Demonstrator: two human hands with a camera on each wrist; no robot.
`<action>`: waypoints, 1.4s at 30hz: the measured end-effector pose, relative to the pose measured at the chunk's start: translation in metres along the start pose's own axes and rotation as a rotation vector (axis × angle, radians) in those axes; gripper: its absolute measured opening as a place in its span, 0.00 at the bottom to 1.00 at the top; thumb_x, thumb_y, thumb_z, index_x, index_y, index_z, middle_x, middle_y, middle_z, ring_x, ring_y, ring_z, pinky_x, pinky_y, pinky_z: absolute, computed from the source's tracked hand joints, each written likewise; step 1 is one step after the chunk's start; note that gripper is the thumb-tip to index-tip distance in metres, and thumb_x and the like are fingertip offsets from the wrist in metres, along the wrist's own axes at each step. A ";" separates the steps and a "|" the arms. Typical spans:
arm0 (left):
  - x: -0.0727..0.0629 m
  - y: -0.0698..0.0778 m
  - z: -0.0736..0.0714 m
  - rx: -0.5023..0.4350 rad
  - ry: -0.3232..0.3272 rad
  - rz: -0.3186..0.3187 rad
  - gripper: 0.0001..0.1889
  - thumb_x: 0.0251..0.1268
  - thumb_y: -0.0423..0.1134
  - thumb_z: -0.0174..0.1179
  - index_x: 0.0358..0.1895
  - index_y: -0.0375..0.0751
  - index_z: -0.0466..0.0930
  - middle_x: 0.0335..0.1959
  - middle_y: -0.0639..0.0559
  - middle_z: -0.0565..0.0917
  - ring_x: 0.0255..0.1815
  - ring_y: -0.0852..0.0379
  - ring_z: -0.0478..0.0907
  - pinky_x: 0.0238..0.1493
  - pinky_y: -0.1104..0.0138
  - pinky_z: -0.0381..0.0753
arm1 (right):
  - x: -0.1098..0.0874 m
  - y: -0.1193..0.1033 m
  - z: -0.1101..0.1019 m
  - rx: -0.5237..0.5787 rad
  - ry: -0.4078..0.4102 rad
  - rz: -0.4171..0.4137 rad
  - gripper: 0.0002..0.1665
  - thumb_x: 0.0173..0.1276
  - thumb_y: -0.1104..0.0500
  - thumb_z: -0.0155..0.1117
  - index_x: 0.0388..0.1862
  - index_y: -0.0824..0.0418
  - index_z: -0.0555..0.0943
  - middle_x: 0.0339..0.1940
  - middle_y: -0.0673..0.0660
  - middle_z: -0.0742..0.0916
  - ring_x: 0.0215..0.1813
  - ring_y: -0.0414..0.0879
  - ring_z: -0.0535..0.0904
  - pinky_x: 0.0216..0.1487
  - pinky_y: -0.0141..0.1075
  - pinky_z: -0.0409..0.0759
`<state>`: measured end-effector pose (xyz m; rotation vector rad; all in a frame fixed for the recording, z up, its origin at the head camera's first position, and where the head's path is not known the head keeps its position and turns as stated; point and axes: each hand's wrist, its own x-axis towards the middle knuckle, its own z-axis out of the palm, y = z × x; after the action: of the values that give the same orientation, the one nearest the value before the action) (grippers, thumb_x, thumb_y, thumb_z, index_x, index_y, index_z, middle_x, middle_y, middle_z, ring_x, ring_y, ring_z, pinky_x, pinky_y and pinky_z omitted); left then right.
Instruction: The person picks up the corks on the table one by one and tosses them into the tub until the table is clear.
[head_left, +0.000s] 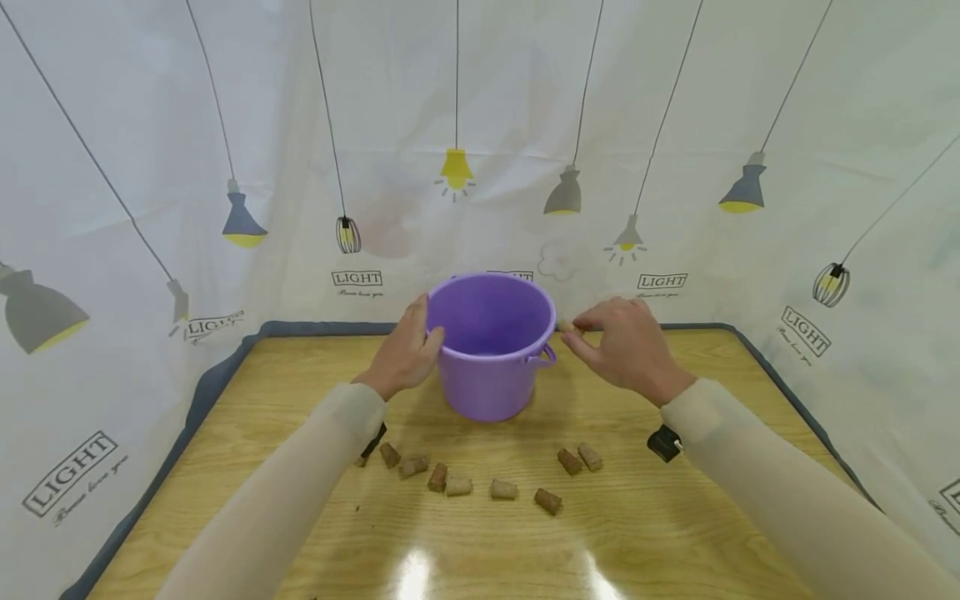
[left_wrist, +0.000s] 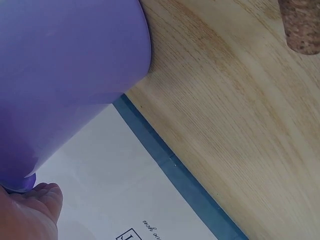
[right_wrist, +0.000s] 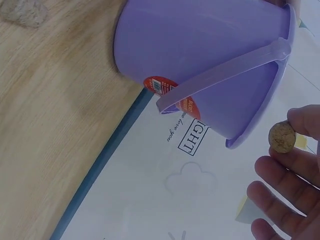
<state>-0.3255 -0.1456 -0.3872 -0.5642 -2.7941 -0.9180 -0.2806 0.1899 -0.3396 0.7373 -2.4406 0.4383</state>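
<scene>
A purple bucket (head_left: 491, 383) stands upright on the wooden table, its handle hanging down on the right side. My left hand (head_left: 408, 348) holds the bucket's left rim, thumb over the edge and fingers along the outer wall; in the left wrist view only part of that hand (left_wrist: 35, 207) shows under the rim. Just right of the bucket, my right hand (head_left: 626, 346) pinches a cork (right_wrist: 282, 137) between thumb and index finger, near rim height. The other fingers are spread apart in the right wrist view. The bottom of the bucket is partly hidden by its front wall.
Several corks lie in front of the bucket, including a light cork (head_left: 504, 489), a dark cork (head_left: 548, 501) and a pair at right with a pale cork (head_left: 590, 456). Behind the table (head_left: 300, 400) hangs a white cloth (head_left: 405, 100) printed with lamps.
</scene>
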 end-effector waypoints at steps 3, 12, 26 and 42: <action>0.000 0.000 0.000 0.000 0.001 -0.002 0.39 0.81 0.51 0.35 0.82 0.30 0.35 0.84 0.35 0.44 0.84 0.42 0.43 0.83 0.53 0.44 | 0.003 -0.001 0.001 0.004 -0.001 0.009 0.12 0.67 0.52 0.72 0.39 0.60 0.92 0.37 0.56 0.92 0.43 0.56 0.85 0.45 0.52 0.73; 0.000 0.001 0.000 -0.010 0.009 0.009 0.39 0.81 0.49 0.35 0.82 0.29 0.36 0.84 0.34 0.44 0.84 0.41 0.44 0.83 0.53 0.44 | 0.008 -0.004 0.003 0.015 -0.014 0.023 0.16 0.67 0.49 0.73 0.40 0.61 0.91 0.37 0.56 0.92 0.44 0.56 0.85 0.49 0.55 0.75; -0.003 0.005 -0.002 -0.016 0.001 -0.003 0.38 0.81 0.49 0.35 0.82 0.30 0.35 0.84 0.35 0.44 0.84 0.42 0.43 0.83 0.53 0.44 | 0.020 -0.006 0.006 -0.002 -0.020 0.024 0.17 0.70 0.47 0.70 0.39 0.59 0.92 0.37 0.56 0.92 0.41 0.55 0.84 0.46 0.52 0.75; -0.001 0.002 0.000 -0.001 0.009 0.000 0.38 0.81 0.49 0.35 0.82 0.29 0.36 0.84 0.34 0.44 0.84 0.42 0.44 0.83 0.53 0.44 | 0.031 -0.012 0.018 0.006 -0.017 0.061 0.14 0.69 0.49 0.70 0.41 0.59 0.92 0.39 0.55 0.92 0.44 0.54 0.82 0.50 0.51 0.74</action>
<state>-0.3234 -0.1441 -0.3862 -0.5596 -2.7859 -0.9198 -0.3027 0.1593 -0.3343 0.6733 -2.4840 0.4642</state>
